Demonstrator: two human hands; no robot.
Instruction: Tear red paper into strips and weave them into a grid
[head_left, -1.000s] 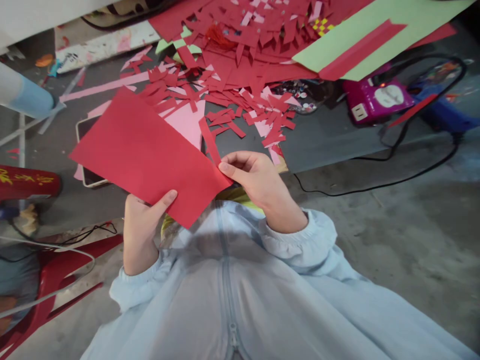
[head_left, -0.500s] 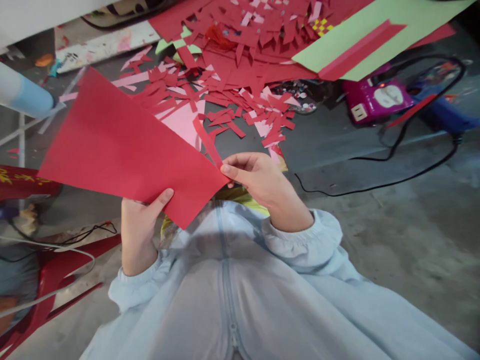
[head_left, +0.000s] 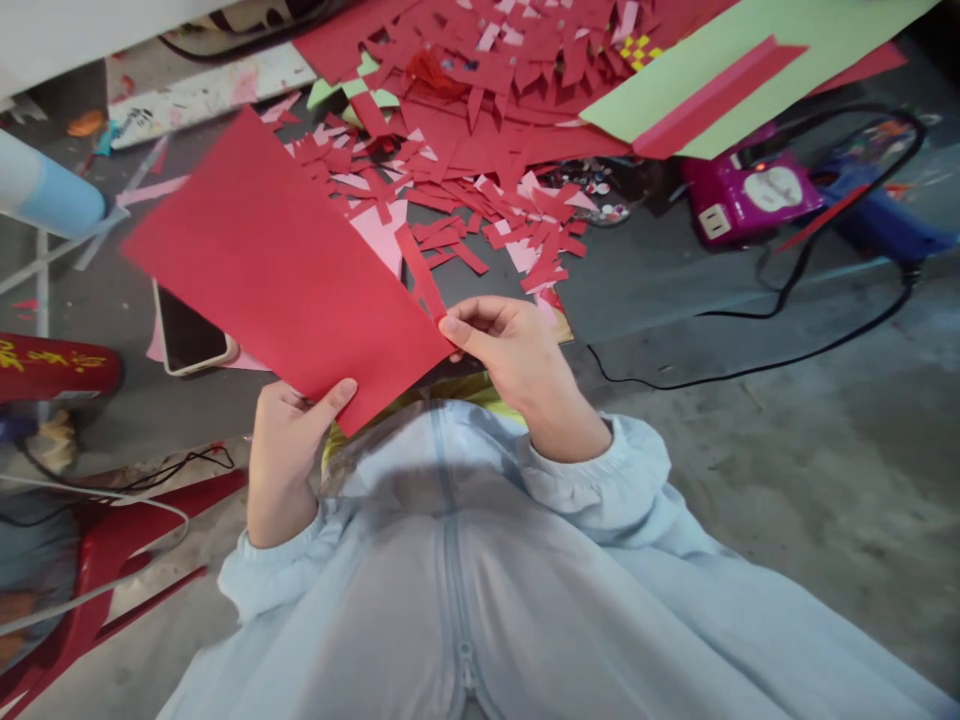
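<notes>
A large sheet of red paper point(head_left: 292, 260) is held tilted over the near edge of the table. My left hand point(head_left: 289, 445) grips its lower edge, thumb on top and the other fingers mostly hidden underneath. At the sheet's right edge my right hand point(head_left: 514, 365) pinches a narrow red paper strip point(head_left: 421, 272) between thumb and fingers, close to the sheet's corner. Whether strip and sheet are joined at that pinch, I cannot tell. Beyond the hands lies a heap of cut red and pink paper strips point(head_left: 450, 240). Partly under the sheet, a phone point(head_left: 191, 335) rests on pink paper.
A green sheet point(head_left: 712, 90) with a folded red strip lies at the back right, near a purple power socket box point(head_left: 750, 195) and a blue glue gun point(head_left: 874, 215) with black cables. On the left are a white-and-blue cylinder point(head_left: 52, 190) and a red cylinder point(head_left: 60, 365).
The red sheet has turned and shifted right, uncovering the phone. My left hand has moved slightly right and up with it; my right hand still pinches the strip, a little farther left.
</notes>
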